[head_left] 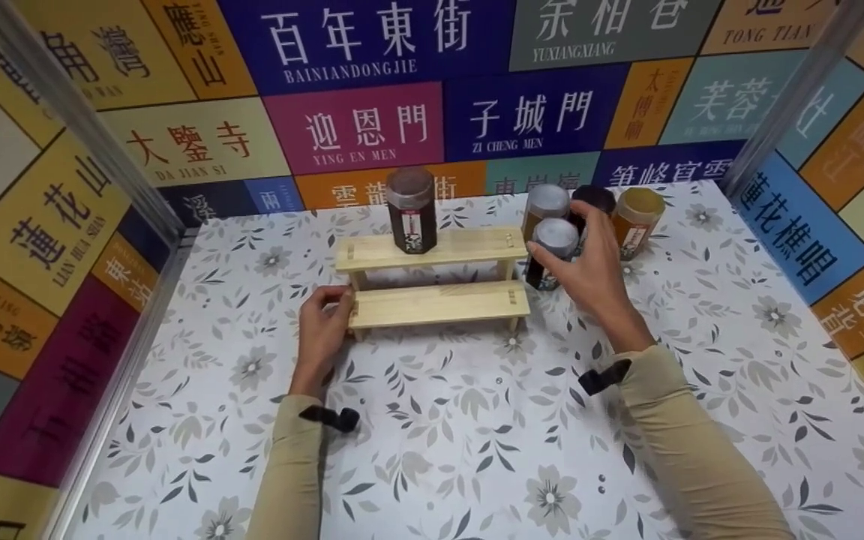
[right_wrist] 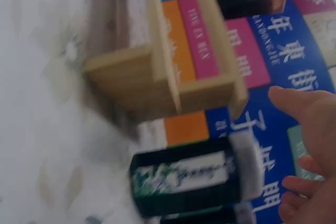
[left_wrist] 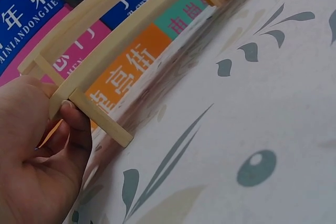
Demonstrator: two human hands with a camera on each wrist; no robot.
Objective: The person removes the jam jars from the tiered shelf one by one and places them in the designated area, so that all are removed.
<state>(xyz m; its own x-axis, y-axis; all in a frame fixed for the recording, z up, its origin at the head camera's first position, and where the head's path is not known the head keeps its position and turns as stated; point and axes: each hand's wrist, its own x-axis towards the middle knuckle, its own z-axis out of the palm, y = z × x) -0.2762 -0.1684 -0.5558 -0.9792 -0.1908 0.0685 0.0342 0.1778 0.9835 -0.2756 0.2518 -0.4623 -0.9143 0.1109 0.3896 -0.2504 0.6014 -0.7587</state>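
A two-tier wooden rack (head_left: 439, 304) stands on the table, and my left hand (head_left: 319, 330) pinches the left end of its lower step. The left wrist view shows the thumb and fingers at the corner of the step (left_wrist: 121, 40), above a leg. One dark hexagonal jar (head_left: 412, 217) stands on the upper step, left of its middle. To the right of the rack, my right hand (head_left: 595, 274) is spread above a grey-lidded jar (head_left: 556, 236). In the right wrist view a gap shows between the hand (right_wrist: 315, 145) and that jar's white-labelled body (right_wrist: 189, 177).
Behind the right hand stand another grey-lidded jar (head_left: 548, 199), a dark-lidded jar (head_left: 597, 198) and a yellow-lidded jar (head_left: 638, 217), close together. A leaf-patterned cloth (head_left: 439, 435) covers the table. Walls of coloured sign panels (head_left: 353, 124) enclose its back and sides.
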